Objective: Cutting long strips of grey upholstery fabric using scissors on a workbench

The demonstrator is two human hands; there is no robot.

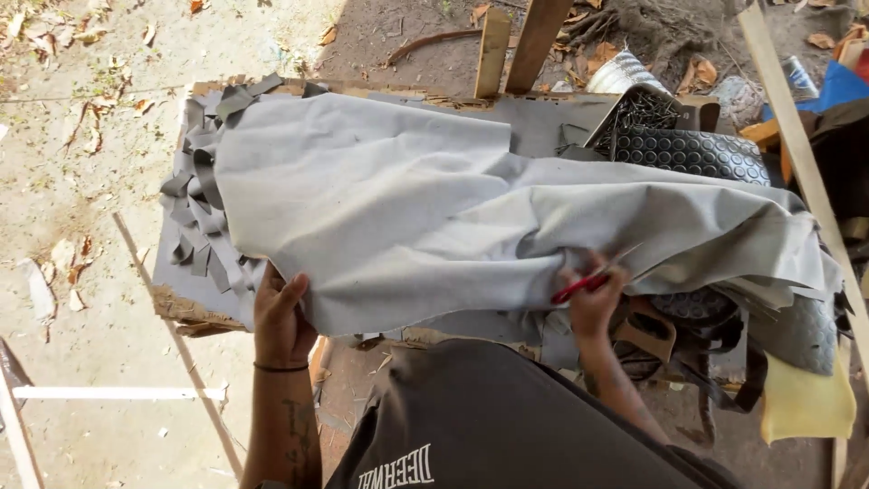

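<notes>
One large sheet of grey fabric (407,208) lies crumpled across a worn board table (176,303), covering most of its top. The person works at the near edge with two hands.

The left hand (281,317) grips the near left edge of the fabric, fingers curled up around the hem and thumb raised; a thin dark band sits on that wrist. The right hand (593,303) is closed around one pair of red-handled scissors (588,282), whose blades point up and to the right into a fold of the fabric. Whether the blades are parted cannot be told.

At the table's left end, a heap of cut grey strips (199,199) pokes out from under the sheet; the strips overlap too much to count. At the far right, one black studded rubber mat (697,152) lies partly under the fabric, and just behind it one open container of dark nails (638,110) stands. Two wooden slats (516,41) rise behind the table's far edge. One yellow cloth (806,403) hangs at the lower right.
</notes>
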